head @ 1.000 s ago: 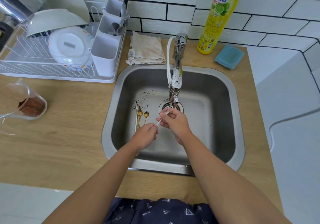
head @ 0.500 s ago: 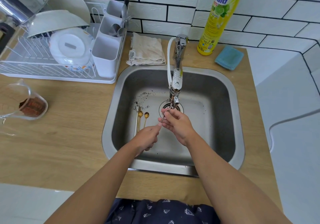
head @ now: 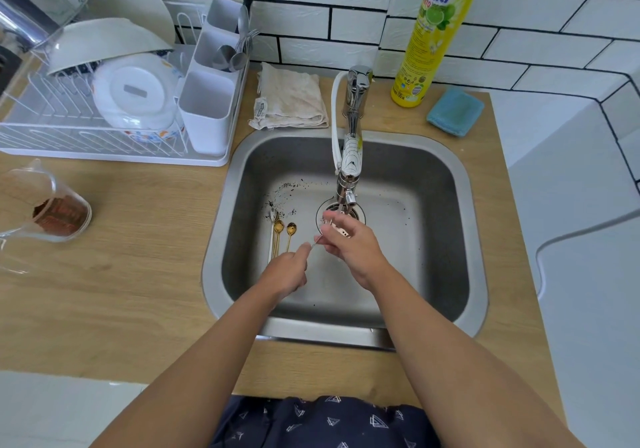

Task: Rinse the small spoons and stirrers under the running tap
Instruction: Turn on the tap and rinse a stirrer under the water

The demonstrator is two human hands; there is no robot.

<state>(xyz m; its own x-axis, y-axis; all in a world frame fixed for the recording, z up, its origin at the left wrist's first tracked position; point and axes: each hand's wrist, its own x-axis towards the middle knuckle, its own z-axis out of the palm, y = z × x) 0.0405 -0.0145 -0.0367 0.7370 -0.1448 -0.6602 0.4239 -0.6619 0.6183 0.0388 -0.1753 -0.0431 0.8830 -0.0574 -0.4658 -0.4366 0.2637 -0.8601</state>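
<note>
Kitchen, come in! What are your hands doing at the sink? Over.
Both hands on one thin stirrer: left hand pinches its near end, right hand rubs it below the tap. Gold spoons wait on sink floor. Nothing in the way.

A light wooden countertop holds a white wire dish rack, a clear glass measuring jug, a folded beige cloth, a tall yellow dish-soap bottle and a blue sponge. A stainless steel sink is set into it.

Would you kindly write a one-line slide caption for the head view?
Both hands, left hand and right hand, hold a thin stirrer beneath the tap; gold spoons wait in the sink.
</note>
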